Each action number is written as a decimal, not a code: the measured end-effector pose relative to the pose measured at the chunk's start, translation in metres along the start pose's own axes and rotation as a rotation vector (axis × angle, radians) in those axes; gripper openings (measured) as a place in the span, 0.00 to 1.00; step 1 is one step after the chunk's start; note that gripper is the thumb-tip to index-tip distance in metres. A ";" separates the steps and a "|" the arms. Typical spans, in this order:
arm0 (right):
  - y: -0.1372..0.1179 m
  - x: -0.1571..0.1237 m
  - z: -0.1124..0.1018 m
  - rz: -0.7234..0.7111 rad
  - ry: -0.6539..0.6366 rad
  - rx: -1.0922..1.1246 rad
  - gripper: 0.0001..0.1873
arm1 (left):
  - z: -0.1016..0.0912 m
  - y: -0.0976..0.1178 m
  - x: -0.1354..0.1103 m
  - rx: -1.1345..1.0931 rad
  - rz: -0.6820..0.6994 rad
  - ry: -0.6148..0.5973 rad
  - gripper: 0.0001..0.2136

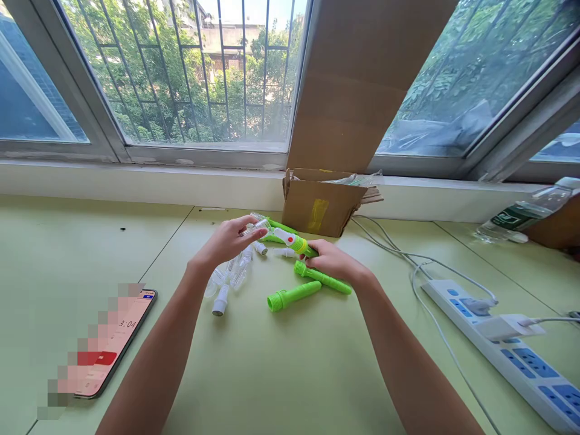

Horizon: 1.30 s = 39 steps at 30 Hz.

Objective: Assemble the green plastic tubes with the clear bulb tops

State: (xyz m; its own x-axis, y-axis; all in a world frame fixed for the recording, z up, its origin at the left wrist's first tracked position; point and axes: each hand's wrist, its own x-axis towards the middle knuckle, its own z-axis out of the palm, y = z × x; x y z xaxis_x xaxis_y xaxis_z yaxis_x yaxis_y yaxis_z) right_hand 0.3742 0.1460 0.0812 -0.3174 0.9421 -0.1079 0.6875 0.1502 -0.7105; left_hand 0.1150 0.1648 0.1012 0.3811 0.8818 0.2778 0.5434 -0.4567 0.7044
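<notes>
My right hand (330, 258) is closed around the green handle of a light stick, whose white top part (283, 235) carries a red spot and points left. In the fingers of my left hand (229, 238) is a clear plastic tube (256, 228), close to that white end but seemingly apart from it. Below my right hand lie two loose green handles, a slimmer one (324, 278) and one with a threaded open end (293, 295). Several clear plastic tubes (239, 273) are heaped below my left hand, beside a white cylindrical part (220, 301). More green handles (281, 226) lie behind the hands.
An open cardboard box (317, 208) with plastic inside stands against the window wall. On the right are a white power strip (507, 356) with plugs and cables and a tipped clear bottle (525, 211). A phone (113, 347) lies at the left.
</notes>
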 end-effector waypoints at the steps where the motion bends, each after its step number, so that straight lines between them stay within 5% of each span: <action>1: -0.001 0.000 0.000 -0.006 -0.002 -0.002 0.10 | 0.000 0.002 0.000 -0.011 0.001 -0.017 0.21; 17: -0.009 -0.005 0.005 0.007 -0.033 -0.112 0.24 | 0.012 0.009 0.002 0.006 0.002 -0.016 0.19; 31: -0.015 -0.009 0.002 -0.041 0.012 -0.110 0.20 | 0.031 0.010 0.005 -0.288 -0.090 -0.089 0.12; 39: -0.014 -0.011 -0.002 -0.037 0.108 -0.127 0.13 | 0.021 0.006 0.005 -0.497 -0.093 -0.077 0.22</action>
State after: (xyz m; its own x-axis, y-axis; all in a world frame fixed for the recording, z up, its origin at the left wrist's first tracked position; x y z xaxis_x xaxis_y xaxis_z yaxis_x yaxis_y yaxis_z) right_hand 0.3698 0.1340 0.0938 -0.2768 0.9609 -0.0035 0.7560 0.2155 -0.6181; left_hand 0.1360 0.1640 0.0934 0.4122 0.8963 0.1633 0.1633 -0.2490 0.9546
